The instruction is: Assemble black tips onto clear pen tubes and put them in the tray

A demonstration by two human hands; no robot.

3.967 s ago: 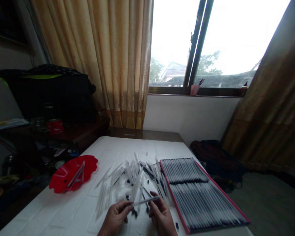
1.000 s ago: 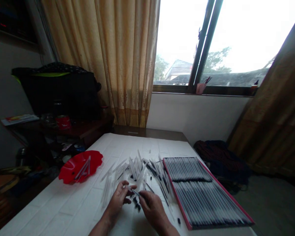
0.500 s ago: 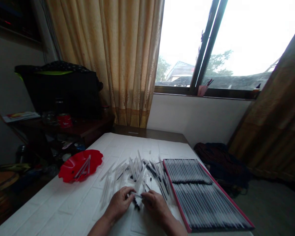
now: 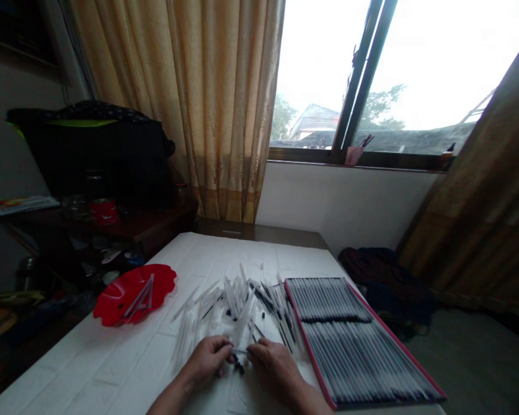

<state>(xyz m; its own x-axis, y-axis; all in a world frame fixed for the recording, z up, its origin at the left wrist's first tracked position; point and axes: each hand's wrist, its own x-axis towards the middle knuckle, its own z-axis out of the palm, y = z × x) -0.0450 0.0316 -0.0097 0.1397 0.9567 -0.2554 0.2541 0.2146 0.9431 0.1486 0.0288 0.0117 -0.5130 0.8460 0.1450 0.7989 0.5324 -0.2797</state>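
My left hand point(image 4: 207, 360) and my right hand point(image 4: 273, 363) meet low on the white table point(image 4: 112, 369), fingers pinched on the two ends of a thin clear pen part point(image 4: 240, 350). Small black caps point(image 4: 239, 365) lie just beneath the fingers. Right behind the hands spreads a loose pile of clear pen barrels and black refills point(image 4: 237, 305). To the right, a red-edged tray point(image 4: 415, 369) holds rows of finished pens.
A red wavy dish point(image 4: 112, 314) with a few clear tubes sits at the table's left. A dark cluttered side table point(image 4: 112, 230) with a black bag stands further left. Curtain, window and dark cloth on the floor lie beyond.
Four seconds ago the hands held a long pen barrel raised off the table; they have since dropped onto the surface near the black caps and now pinch a shorter clear piece between them.
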